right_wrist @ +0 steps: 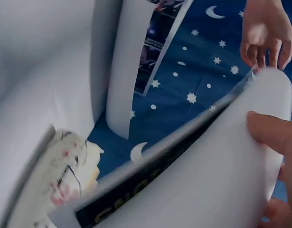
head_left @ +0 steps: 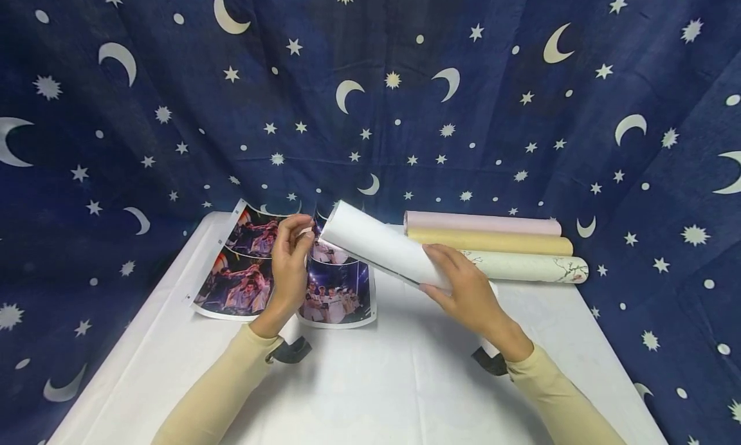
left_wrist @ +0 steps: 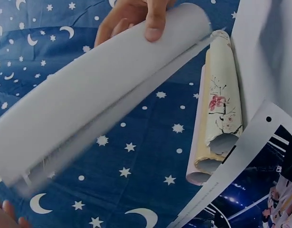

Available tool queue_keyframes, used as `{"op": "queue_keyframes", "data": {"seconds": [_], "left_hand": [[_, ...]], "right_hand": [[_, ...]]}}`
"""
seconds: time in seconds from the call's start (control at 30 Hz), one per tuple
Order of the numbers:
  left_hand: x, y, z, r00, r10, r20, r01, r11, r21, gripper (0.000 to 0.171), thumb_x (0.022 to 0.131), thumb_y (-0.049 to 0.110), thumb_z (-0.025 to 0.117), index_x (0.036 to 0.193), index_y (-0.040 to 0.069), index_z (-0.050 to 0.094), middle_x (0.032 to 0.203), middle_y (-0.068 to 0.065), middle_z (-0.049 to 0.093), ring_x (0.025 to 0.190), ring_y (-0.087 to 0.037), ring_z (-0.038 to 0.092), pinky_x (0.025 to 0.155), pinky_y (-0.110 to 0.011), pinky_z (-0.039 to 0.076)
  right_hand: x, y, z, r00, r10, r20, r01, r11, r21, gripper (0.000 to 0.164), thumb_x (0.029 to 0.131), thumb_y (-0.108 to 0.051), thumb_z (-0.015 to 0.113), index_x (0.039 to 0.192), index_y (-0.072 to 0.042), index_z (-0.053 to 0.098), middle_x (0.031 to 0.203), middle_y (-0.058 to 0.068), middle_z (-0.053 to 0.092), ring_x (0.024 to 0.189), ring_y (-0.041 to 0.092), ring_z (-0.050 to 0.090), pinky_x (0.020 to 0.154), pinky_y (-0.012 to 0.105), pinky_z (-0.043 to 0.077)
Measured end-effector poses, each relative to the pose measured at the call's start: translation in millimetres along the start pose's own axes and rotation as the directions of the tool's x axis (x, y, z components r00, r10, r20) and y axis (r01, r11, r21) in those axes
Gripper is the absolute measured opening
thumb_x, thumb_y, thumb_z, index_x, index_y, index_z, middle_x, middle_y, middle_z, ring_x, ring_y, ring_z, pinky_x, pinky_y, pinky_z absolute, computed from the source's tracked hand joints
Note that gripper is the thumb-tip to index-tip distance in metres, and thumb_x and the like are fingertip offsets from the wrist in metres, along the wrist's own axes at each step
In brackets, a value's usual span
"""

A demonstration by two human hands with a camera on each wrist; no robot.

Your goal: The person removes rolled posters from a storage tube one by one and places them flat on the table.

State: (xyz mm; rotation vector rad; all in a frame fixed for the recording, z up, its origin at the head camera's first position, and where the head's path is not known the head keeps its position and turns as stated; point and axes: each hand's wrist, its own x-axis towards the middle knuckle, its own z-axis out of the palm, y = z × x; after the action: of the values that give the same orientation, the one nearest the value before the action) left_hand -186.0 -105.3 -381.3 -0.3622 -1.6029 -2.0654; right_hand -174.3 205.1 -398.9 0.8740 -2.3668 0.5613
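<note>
My right hand (head_left: 466, 290) grips a rolled poster (head_left: 382, 245), white outside, near its lower right end. The roll tilts up to the left above the table. In the right wrist view, its loose edge stands apart and shows a dark printed inside with gold lettering. My left hand (head_left: 291, 258) is raised beside the roll's upper left end, fingers loosely bent. In the left wrist view, a small gap separates the left fingertips (left_wrist: 8, 209) from the roll. Behind the left hand, printed photo sheets (head_left: 341, 294) with white borders and curling edges show group pictures, partly hidden by that hand.
Three rolls lie side by side at the table's back right: a pink roll (head_left: 483, 223), a yellow roll (head_left: 492, 240) and a pale roll with painted blossoms (head_left: 532, 267). A white cloth covers the table (head_left: 370, 393). A dark blue moon-and-star curtain (head_left: 370, 136) hangs behind.
</note>
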Motion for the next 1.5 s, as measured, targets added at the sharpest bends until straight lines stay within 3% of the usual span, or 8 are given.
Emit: {"op": "queue_keyframes", "data": {"seconds": [0.13,0.23,0.4,0.57,0.9,1.03,1.13,1.5], "left_hand": [[-2.3,-2.0,-0.2,0.999,-0.042,0.010,0.043,0.999,-0.025,0.038,0.094,-0.001,0.051,0.130,0.008,0.046,0.125,0.004,0.047,0.123,-0.016,0.046,0.100,-0.019,0.041],[-9.6,-8.2,4.9,0.984,-0.156,0.090,0.158,0.987,-0.015,0.050,0.092,-0.002,0.054,0.139,0.008,0.037,0.135,0.000,0.042,0.130,-0.022,0.043,0.099,-0.018,0.043],[-29.0,-23.7,18.7,0.907,-0.341,0.248,0.330,0.940,0.085,0.070,0.091,0.006,0.062,0.150,0.011,0.024,0.148,-0.009,0.034,0.137,-0.029,0.040,0.104,-0.023,0.043],[-42.9,-36.5,30.3,0.837,-0.430,0.337,0.405,0.903,0.145,0.077,0.090,0.016,0.068,0.151,0.020,0.022,0.152,-0.011,0.031,0.140,-0.032,0.039,0.108,-0.042,0.044],[-51.1,-46.7,39.8,0.816,-0.481,0.320,0.447,0.877,0.178,0.081,0.087,0.016,0.073,0.150,0.022,0.022,0.145,-0.010,0.038,0.129,-0.027,0.048,0.097,-0.034,0.051],[-52.5,-47.1,38.4,0.823,-0.486,0.296,0.460,0.874,0.157,0.080,0.086,0.011,0.071,0.150,0.021,0.024,0.144,-0.011,0.041,0.125,-0.028,0.050,0.094,-0.031,0.050],[-52.1,-47.1,36.5,0.822,-0.484,0.299,0.464,0.875,0.140,0.078,0.087,0.012,0.069,0.150,0.019,0.025,0.145,-0.012,0.041,0.124,-0.026,0.051,0.091,-0.029,0.051],[-46.4,-42.6,29.7,0.839,-0.465,0.283,0.457,0.884,0.097,0.063,0.089,0.005,0.059,0.146,0.011,0.033,0.143,-0.019,0.042,0.109,-0.018,0.056,0.089,-0.029,0.052]], "right_hand": [[-1,0,1,0.984,0.175,0.031,-0.178,0.968,0.177,0.077,0.081,-0.024,0.080,0.148,-0.021,0.042,0.140,0.007,0.054,0.120,0.028,0.058,0.094,0.050,0.050],[-2,-1,4,0.949,0.306,0.077,-0.314,0.897,0.312,0.075,0.083,-0.023,0.078,0.148,-0.027,0.040,0.140,0.007,0.055,0.117,0.029,0.060,0.091,0.050,0.051],[0,-6,17,0.896,0.409,0.173,-0.436,0.740,0.512,0.072,0.088,-0.020,0.074,0.149,-0.026,0.036,0.138,0.014,0.054,0.117,0.033,0.060,0.090,0.049,0.055],[0,-13,31,0.864,0.447,0.230,-0.492,0.660,0.568,0.071,0.091,-0.021,0.071,0.151,-0.023,0.033,0.143,0.019,0.050,0.126,0.038,0.054,0.093,0.052,0.053],[-3,-29,48,0.806,0.462,0.370,-0.586,0.542,0.602,0.072,0.092,-0.025,0.069,0.152,-0.026,0.029,0.148,0.021,0.044,0.133,0.043,0.048,0.095,0.052,0.053],[-5,-30,52,0.797,0.452,0.399,-0.600,0.526,0.602,0.072,0.094,-0.026,0.066,0.153,-0.026,0.025,0.152,0.023,0.039,0.135,0.045,0.044,0.097,0.054,0.051],[-6,-28,53,0.802,0.455,0.386,-0.594,0.543,0.594,0.071,0.095,-0.026,0.065,0.153,-0.027,0.024,0.153,0.022,0.038,0.137,0.044,0.043,0.101,0.056,0.048],[-6,-22,48,0.901,0.390,0.188,-0.421,0.684,0.596,0.061,0.094,-0.013,0.064,0.149,-0.020,0.039,0.152,0.010,0.042,0.132,0.035,0.050,0.100,0.048,0.051]]}}
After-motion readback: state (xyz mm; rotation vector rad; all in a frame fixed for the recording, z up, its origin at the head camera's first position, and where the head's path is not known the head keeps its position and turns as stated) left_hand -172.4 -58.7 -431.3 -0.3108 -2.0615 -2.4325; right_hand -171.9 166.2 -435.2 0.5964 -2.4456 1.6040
